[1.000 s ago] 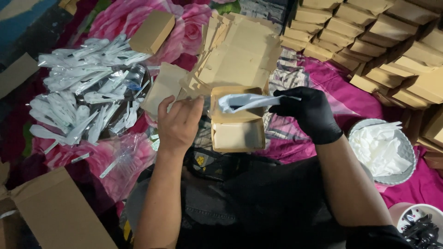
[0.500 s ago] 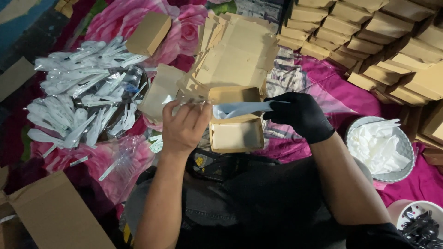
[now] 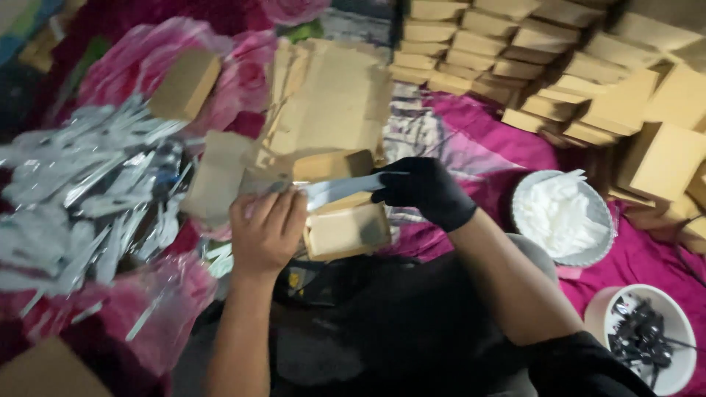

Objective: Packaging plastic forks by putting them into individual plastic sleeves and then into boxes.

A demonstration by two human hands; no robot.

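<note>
My bare left hand [image 3: 266, 234] and my black-gloved right hand [image 3: 425, 190] hold the two ends of a long clear-wrapped white plastic cutlery packet [image 3: 340, 187], stretched level between them. Right below it an open brown cardboard box [image 3: 344, 220] rests on my lap, its lid tilted up behind the packet. Left of my left hand lies a big heap of more wrapped white cutlery [image 3: 81, 198] on a pink flowered cloth.
Flat unfolded cardboard blanks [image 3: 331, 103] lie beyond the box. Closed brown boxes [image 3: 588, 66] are stacked at the back right. A white bowl of white napkins [image 3: 562, 217] and a white bowl of small black items [image 3: 647, 338] stand right of my arm.
The packet has come down from above the box to level with its opening, and my left hand has taken hold of its left end. The view has shifted closer.
</note>
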